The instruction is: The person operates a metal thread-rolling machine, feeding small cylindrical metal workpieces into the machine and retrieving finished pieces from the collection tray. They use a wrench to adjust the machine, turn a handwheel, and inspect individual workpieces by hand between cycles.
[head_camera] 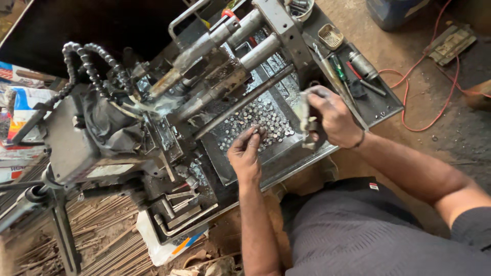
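Observation:
My left hand (245, 151) reaches into a shallow metal tray (286, 153) and pinches small round metal pieces (258, 120) from a pile of several lying there. My right hand (330, 115) is closed around a grey metal lever handle (307, 122) at the tray's right side. Above the tray runs a greasy machine (215, 61) with two steel cylinders and a long rod. A segmented coolant hose (84, 56) curves over the machine's left end.
Screwdrivers and a cylindrical tool (358, 66) lie on the dark bench shelf at right. A red cable (414, 97) loops on the dirt floor. Wrenches (179, 204) lie on a lower tray at left. Metal rods (102, 240) are stacked below.

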